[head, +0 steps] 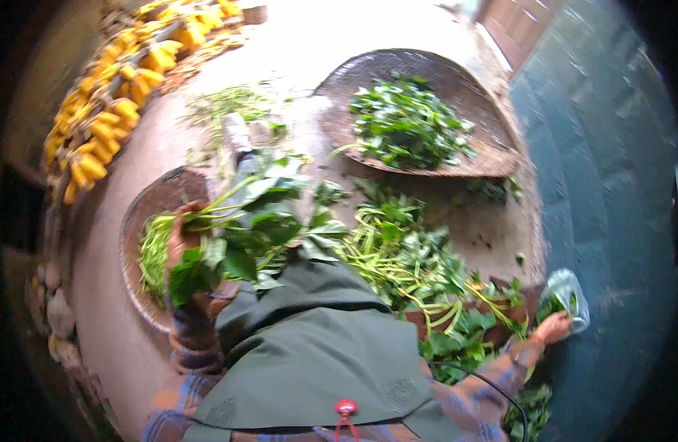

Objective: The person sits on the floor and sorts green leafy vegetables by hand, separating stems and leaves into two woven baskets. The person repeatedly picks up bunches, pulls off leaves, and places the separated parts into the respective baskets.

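Observation:
My left hand (179,235) is closed around a bundle of long green leafy stems (261,212), whose leaves spread to the right over my legs. Beneath it, at the left, a shallow woven basket (131,287) holds cut green stalks (155,251). Far out to the right, my right hand (554,327) is at a clear plastic bag (579,301) with green leaves inside; whether its fingers grip the bag or the leaves is unclear. A pile of leafy vines (399,265) lies right of my grey-green apron (322,359).
A large woven tray (493,132) with a heap of green leaves (410,124) lies ahead. Yellow corn cobs (104,132) line the upper left. More stalks (228,102) are scattered by a pair of shoes (236,132). A blue-green wall (609,182) borders the right.

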`<state>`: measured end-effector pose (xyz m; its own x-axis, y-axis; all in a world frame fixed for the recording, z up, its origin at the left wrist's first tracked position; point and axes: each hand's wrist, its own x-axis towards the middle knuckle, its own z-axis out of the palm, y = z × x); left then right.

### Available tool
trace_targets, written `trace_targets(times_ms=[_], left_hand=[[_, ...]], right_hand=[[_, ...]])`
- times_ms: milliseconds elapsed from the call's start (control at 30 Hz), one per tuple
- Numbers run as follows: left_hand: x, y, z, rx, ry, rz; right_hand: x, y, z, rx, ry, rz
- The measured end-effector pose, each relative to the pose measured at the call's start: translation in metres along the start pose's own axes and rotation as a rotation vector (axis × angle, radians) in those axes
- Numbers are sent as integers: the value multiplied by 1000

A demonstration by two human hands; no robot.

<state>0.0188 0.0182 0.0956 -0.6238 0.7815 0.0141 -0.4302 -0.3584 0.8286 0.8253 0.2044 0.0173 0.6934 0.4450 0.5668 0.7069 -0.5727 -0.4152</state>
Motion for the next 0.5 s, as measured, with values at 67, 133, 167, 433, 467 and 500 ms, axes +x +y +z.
trace_targets(times_ms=[67,133,167,433,467,500], left_hand=[[8,-7,-43,-253,-4,-90],[22,-16,-45,-346,-95,-96],[23,-15,-47,-302,-152,-61],[-5,-20,-92,-480,17,-131],[-6,-21,-100,-515,21,-131],[-8,-24,-108,-551,26,-137]], right_hand=[[-28,-42,12,156,-117,-240],[-73,-65,22,335,-416,-277],[-105,-98,27,502,-506,-361],[-259,-370,-70,811,-1131,-978],[-274,-389,-69,875,-1177,-1005],[-287,-409,-72,959,-1237,-995]])
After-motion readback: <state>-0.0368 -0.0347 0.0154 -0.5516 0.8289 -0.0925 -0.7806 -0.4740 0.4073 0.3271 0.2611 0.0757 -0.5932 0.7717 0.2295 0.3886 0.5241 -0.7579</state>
